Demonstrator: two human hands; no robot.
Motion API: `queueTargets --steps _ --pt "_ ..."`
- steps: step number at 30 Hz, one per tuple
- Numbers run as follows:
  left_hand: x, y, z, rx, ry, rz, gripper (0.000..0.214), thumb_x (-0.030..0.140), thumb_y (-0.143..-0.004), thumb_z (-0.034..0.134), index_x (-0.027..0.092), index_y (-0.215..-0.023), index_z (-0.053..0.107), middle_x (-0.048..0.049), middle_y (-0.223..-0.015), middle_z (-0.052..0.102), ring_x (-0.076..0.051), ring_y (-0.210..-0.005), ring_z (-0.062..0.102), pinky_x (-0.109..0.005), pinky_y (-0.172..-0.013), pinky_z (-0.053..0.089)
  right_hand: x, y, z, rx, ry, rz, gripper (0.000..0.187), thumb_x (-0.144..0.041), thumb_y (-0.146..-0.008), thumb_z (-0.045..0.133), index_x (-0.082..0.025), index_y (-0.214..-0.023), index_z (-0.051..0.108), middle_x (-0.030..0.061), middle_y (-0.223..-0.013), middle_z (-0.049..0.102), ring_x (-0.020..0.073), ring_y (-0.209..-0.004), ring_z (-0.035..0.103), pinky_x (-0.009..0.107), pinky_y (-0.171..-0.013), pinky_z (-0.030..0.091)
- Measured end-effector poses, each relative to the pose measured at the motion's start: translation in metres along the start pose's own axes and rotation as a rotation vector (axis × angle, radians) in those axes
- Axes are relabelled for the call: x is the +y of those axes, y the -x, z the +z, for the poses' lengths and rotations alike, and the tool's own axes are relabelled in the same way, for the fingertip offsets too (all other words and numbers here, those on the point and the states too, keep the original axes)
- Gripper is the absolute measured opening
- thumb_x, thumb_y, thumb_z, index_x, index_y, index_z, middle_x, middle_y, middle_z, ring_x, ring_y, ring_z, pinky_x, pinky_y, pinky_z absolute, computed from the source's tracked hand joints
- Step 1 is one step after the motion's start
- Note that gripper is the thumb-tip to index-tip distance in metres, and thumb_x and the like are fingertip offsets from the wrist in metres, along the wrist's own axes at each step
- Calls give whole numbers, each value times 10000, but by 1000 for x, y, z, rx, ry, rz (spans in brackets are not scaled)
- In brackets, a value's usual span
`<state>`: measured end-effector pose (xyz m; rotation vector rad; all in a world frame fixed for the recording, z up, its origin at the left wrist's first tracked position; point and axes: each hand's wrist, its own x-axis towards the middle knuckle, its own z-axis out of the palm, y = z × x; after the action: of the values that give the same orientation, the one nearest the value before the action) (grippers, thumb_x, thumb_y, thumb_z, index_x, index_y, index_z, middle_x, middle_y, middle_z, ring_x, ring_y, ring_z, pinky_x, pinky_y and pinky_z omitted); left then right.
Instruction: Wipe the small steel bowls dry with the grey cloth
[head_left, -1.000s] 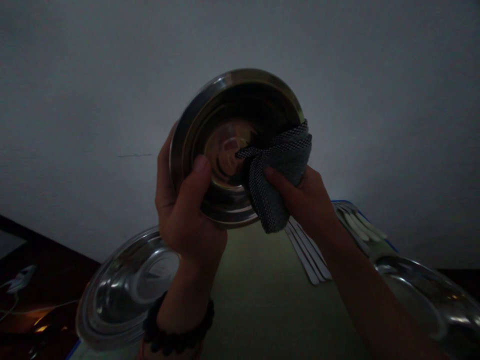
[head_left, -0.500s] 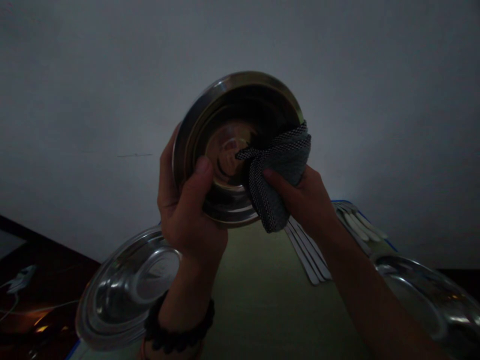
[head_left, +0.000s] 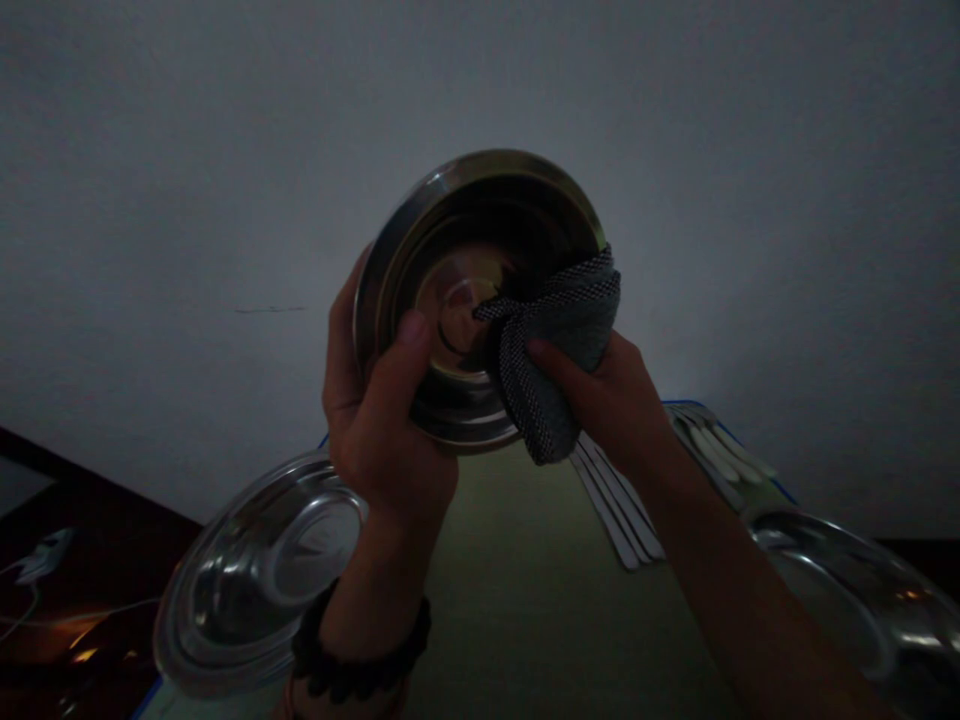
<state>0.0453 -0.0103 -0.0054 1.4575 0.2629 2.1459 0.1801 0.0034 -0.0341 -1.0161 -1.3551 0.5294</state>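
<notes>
Nearest us, a dark bead bracelet [head_left: 360, 665] rings our L wrist, & our bare R forearm [head_left: 739, 570] slants in from lower R. Next up, our L hand [head_left: 382, 430]: grip closed firmly on the L side of a steel bowl [head_left: 457, 300], thumb inside, fingers behind on the outer wall. Our R hand [head_left: 619, 400] has a grey cloth [head_left: 559, 350] pinched, thumb on top, other fingers mostly hidden; so we can't tell how tightly they're bent. Cloth has a b/w woven edging & is folded over the bowl's R rim, touching it. Bowl's held up off the table, btwn both hands, tilted w/ its mouth twd us.

Below, the greenish table [head_left: 540, 590] w/ a blue edge. On its L, a wide steel basin [head_left: 247, 590], partly behind our L wrist; on its R, another shiny metal vessel [head_left: 862, 590], cut off at the R side. Flat metal strips [head_left: 611, 505] lie side by side nr the R forearm, & just beyond, pale-handled utensils [head_left: 720, 455], exact type too dim to tell. Far L, low down, a white plug block [head_left: 46, 555] w/ cable. Farthest back, a grey wall [head_left: 225, 150] w/ a thin dark mark [head_left: 270, 309].
</notes>
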Motion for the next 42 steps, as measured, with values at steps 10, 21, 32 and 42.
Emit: queueTargets --steps 10,21,32,42 --pt "-1 1 1 -9 64 2 345 0 -837 422 196 -988 663 70 -970 680 -88 -1005 620 -238 -1016 419 -1 0 0 6 17 -9 306 -438 -733 661 -175 -889 655 70 -907 720 228 -845 663 381 -738 535" --pt "-3 1 -5 -86 -80 -218 305 76 -793 559 245 -1039 622 54 -1009 669 -137 -1000 621 -266 -938 486 8 -9 -25 -81 81 34 332 -412 -711 685 -172 -939 672 75 -928 721 237 -824 662 407 -728 533" --pt "2 -4 -21 -706 -460 -792 493 434 -847 544 256 -1292 431 -58 -1231 585 -226 -1094 572 -392 -958 442 -2 -12 -39 -113 636 -106 167 -249 -734 590 -172 -851 681 35 -709 667 196 -653 609 306 -591 427" --pt "2 -2 -12 -540 -537 -627 445 452 -875 488 233 -1263 480 -35 -1211 611 -177 -1075 579 -243 -855 483 -7 -4 -22 -120 645 -91 169 -287 -746 593 -173 -862 639 49 -737 671 203 -675 610 292 -584 407"
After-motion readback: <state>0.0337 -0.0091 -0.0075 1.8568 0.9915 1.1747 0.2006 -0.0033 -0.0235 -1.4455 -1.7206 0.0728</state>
